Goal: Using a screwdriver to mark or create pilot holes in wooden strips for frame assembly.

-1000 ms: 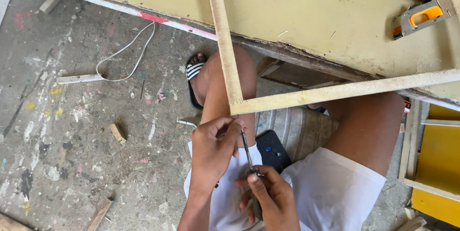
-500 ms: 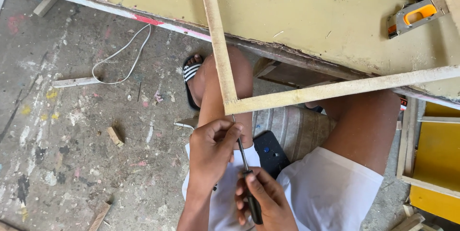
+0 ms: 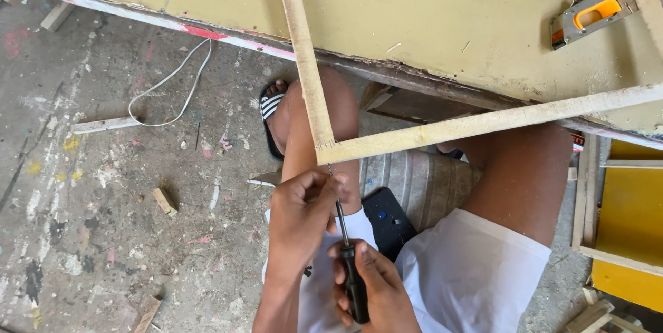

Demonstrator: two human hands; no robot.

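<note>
While the right hand is gripping the screwdriver, its tip has risen to the frame corner; the left hand is pinching the shaft, steadying.

Left hand up front, fingers pinched together, forearm running straight back. Right hand just behind it, fist curled tight, thumb along the top.

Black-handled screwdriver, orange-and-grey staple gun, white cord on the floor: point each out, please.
Black-handled screwdriver [image 3: 356, 285], head view, on the handle in the right hand.
Orange-and-grey staple gun [image 3: 587, 12], head view, on its body.
White cord [image 3: 181, 84], head view, on the loop.
</note>
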